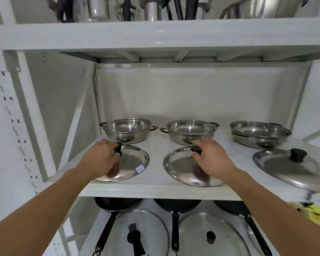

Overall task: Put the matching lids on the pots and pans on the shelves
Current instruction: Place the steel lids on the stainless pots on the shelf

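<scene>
Fingers of left hand [100, 157] wrapped round the black knob [118, 148] of the left steel lid [131, 163]; fingers of right hand [213, 157] pinched on the black knob [196, 150] of the middle steel lid [181, 167]. Both lids lie flat at the near edge of the middle shelf [155, 189], still resting on it as far as can be seen.

Labels: small white sticker [139, 169] on the left lid, near-right of the knob; no text readable.

Directly behind each held lid, at the far side: left two-handled pot [127, 129], uncovered, and middle two-handled pot [190, 131], uncovered. Right: third pan [259, 133], uncovered, with its lid [284, 170] lying nearer, untouched, black knob up, overhanging the shelf edge.

Lower shelf: black frying pans [175, 203] with glass lids [207, 235] lying nearer. Upper shelf: more steel cookware [262, 8].
</scene>
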